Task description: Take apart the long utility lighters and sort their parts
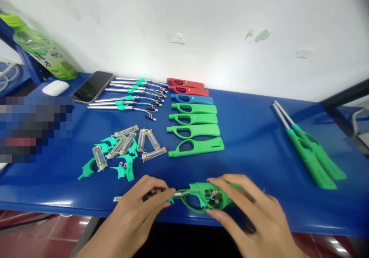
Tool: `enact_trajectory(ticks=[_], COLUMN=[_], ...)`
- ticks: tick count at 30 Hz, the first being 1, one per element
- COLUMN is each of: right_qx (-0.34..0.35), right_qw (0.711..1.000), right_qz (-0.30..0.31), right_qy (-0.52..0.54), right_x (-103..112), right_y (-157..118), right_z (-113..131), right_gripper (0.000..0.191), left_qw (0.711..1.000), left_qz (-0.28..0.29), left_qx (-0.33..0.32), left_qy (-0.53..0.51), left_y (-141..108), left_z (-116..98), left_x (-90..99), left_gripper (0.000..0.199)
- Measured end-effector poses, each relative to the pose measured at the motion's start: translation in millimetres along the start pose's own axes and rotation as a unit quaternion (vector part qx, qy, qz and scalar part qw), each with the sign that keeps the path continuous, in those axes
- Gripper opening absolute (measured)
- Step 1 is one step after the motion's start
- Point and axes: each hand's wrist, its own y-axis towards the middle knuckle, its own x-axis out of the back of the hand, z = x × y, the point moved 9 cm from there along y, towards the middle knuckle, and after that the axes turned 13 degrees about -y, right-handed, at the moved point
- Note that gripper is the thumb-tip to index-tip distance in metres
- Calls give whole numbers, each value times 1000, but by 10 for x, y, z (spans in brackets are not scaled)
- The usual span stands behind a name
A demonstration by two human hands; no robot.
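Observation:
Near the table's front edge, my right hand (256, 208) is closed around a green lighter casing (198, 188) lying sideways. Through a gap in the casing, inner parts (213, 196) and a teal trigger piece (202, 201) show. Fingers of my left hand (144, 202) pinch the metal lighter tube (179, 193) at the casing's narrow left end; its slotted tip (117, 198) pokes out past the hand. Part of the tube is hidden by my fingers. A dark object (249, 225) shows under my right palm, its kind unclear.
Beyond my hands lie clear fuel tanks (100, 158), teal triggers (88, 169), wired metal tubes (121, 107) and a column of red, blue and green casings (198, 146). Green lighters (313, 158) lie right. A phone (93, 87), white case (55, 88) and bottle (43, 50) stand back left.

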Motion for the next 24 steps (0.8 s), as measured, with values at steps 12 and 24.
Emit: enact_trajectory(ticks=[12,24], right_qx=[-86,18], right_qw=[992,998], right_qz=[21,55], right_qy=[-88,14], right_x=[-69,-232], right_y=[-102,-181], right_z=[-861,-289], right_gripper=[41,28], left_qw=[995,994], left_qz=[-49,-35], left_qx=[-54,-60], left_qy=[62,84], left_y=[2,-41], left_z=[-119,-23], left_x=[130,139], left_gripper=[34,37])
